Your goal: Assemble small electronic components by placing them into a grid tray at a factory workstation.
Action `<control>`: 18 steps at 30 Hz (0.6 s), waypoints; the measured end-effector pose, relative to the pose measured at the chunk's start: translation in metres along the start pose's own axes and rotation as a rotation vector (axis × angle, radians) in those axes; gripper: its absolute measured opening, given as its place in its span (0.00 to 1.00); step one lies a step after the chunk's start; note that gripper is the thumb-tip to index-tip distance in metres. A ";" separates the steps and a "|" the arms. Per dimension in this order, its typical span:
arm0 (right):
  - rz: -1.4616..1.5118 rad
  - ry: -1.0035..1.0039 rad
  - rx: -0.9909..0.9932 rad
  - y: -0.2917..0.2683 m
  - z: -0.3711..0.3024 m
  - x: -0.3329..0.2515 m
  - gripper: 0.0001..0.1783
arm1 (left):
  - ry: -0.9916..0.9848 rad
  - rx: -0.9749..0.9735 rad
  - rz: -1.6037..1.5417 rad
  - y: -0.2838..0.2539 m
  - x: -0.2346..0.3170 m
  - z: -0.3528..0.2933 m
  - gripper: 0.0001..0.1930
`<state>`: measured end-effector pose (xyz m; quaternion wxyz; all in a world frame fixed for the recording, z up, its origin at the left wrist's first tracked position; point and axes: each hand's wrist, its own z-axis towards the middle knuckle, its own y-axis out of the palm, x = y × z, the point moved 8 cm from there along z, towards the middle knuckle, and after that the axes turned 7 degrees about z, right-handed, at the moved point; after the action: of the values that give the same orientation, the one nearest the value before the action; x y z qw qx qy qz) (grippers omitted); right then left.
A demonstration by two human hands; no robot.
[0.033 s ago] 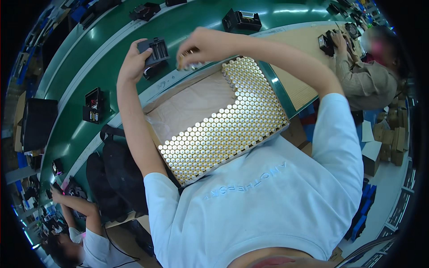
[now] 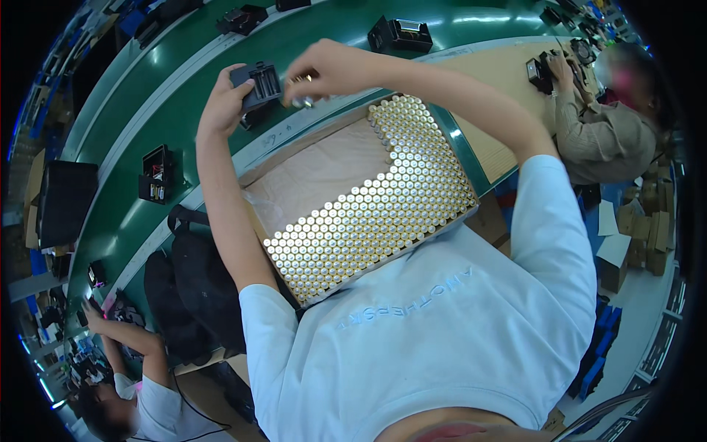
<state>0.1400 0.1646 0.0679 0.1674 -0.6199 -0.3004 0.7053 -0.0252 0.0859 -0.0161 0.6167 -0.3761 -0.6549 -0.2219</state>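
Observation:
Above the green bench, my left hand (image 2: 223,105) grips a small black battery case (image 2: 263,83) by its left side. The open slots of the case face up, and I make out no battery in them. Just to its right is my right hand (image 2: 318,71), somewhat blurred, with its fingers closed around several gold-and-silver batteries (image 2: 302,100). A small gap seems to separate those batteries from the case. Below both hands, a shallow cardboard box (image 2: 294,151) holds many upright batteries (image 2: 368,210), packed along its near and right sides. Bare cardboard shows at its upper left.
More black cases stand on the green bench (image 2: 188,96): one at left (image 2: 155,173), another at the far side (image 2: 400,34). A black backpack (image 2: 195,280) sits left of the box. A co-worker (image 2: 604,125) handles a black case at right; another person (image 2: 140,368) works at lower left.
My right hand has moved slightly left and up with the batteries, closer to the case. The case and my left hand have shifted a little to the right.

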 end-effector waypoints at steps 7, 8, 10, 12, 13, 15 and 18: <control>0.030 0.325 0.267 -0.008 0.070 0.041 0.13 | 0.022 0.080 -0.241 -0.003 0.003 0.001 0.20; 0.028 0.311 0.267 -0.008 0.076 0.039 0.13 | 0.031 0.090 -0.235 -0.005 0.004 0.002 0.20; 0.035 0.356 0.252 -0.007 0.084 0.040 0.12 | 0.016 0.128 -0.170 -0.009 0.004 0.003 0.21; 0.043 0.406 0.236 -0.005 0.090 0.040 0.11 | -0.002 0.164 -0.107 -0.012 0.004 0.004 0.22; 0.037 0.396 0.220 0.002 0.096 0.040 0.11 | -0.002 0.182 -0.114 -0.018 0.001 0.002 0.22; -0.058 0.166 0.392 -0.003 0.094 0.025 0.09 | 0.032 0.275 -0.110 -0.027 -0.001 -0.002 0.23; -0.158 -0.081 0.547 -0.001 0.079 0.014 0.09 | 0.074 0.378 -0.120 -0.033 -0.001 -0.008 0.25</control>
<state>0.0608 0.1573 0.0619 0.3706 -0.4976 -0.1526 0.7693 -0.0452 0.0589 -0.0102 0.6857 -0.2057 -0.6830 -0.1450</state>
